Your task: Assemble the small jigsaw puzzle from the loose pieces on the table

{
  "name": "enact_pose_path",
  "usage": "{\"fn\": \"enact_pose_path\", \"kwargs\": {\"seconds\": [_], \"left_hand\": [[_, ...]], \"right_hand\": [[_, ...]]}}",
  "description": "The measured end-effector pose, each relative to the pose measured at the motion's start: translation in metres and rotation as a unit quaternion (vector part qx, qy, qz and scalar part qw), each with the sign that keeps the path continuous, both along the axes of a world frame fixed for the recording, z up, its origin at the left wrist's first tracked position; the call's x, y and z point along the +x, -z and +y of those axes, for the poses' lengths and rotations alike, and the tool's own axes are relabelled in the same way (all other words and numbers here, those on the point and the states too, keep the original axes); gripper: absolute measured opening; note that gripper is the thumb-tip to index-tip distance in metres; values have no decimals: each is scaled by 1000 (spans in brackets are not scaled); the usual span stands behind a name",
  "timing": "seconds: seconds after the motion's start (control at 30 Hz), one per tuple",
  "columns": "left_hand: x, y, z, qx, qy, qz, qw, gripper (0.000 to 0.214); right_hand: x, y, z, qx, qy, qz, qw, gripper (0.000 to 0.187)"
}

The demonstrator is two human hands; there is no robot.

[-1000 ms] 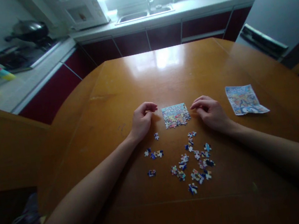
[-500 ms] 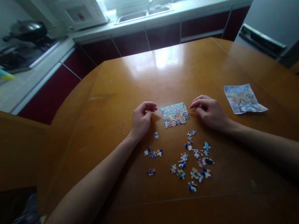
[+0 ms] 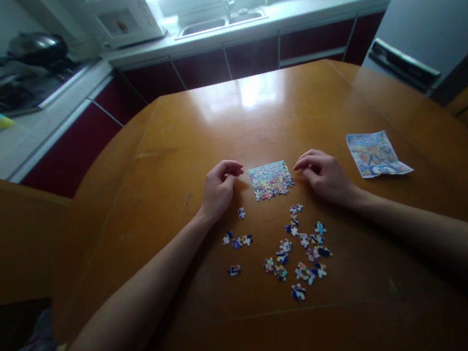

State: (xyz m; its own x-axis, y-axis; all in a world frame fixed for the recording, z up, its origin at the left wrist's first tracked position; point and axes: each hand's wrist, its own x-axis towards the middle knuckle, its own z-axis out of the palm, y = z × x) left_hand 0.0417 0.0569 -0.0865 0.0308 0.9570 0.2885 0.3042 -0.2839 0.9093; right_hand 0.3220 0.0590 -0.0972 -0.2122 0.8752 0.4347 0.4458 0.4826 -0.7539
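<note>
A partly joined jigsaw puzzle (image 3: pixel 272 180) lies flat on the wooden table, its lower edge jagged. My left hand (image 3: pixel 220 186) rests just to its left, fingers loosely curled with a gap to the thumb, holding nothing. On the other side, my right hand (image 3: pixel 321 173) lies close to the puzzle's right edge, likewise loosely bent, apart from the puzzle and with nothing visible in it. Nearer to me are several loose puzzle pieces (image 3: pixel 305 272), mostly in a scattered group below the puzzle. A few more pieces (image 3: pixel 235 270) lie to the left, beside my left forearm.
A creased picture sheet (image 3: pixel 374 153) lies on the table (image 3: pixel 192 129) beyond my right hand. Past the far edge stand a counter with a sink (image 3: pixel 203 27), a white microwave (image 3: pixel 127 18) and a stove with a pan (image 3: pixel 36 48). A fridge (image 3: pixel 432 5) is at right.
The whole view has shifted slightly, so everything sits a little further left. Both hands, the puzzle and the loose pieces keep their places on the table.
</note>
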Motion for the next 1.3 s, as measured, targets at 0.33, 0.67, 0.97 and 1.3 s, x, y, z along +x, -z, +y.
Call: {"fn": "enact_pose_path", "kwargs": {"seconds": [0.33, 0.67, 0.97, 1.3], "left_hand": [[0, -1, 0, 2, 8, -5, 1000, 27], [-1, 0, 1, 7, 6, -2, 1000, 25], [-1, 0, 1, 6, 3, 3, 1000, 25], [-1, 0, 2, 10, 9, 16, 1000, 26]], "right_hand": [[0, -2, -2, 1, -2, -3, 1000, 20], [-1, -2, -2, 2, -1, -5, 1000, 20], [0, -16, -10, 34, -15, -26, 999, 17], [6, -63, -76, -49, -121, -210, 969, 11]]}}
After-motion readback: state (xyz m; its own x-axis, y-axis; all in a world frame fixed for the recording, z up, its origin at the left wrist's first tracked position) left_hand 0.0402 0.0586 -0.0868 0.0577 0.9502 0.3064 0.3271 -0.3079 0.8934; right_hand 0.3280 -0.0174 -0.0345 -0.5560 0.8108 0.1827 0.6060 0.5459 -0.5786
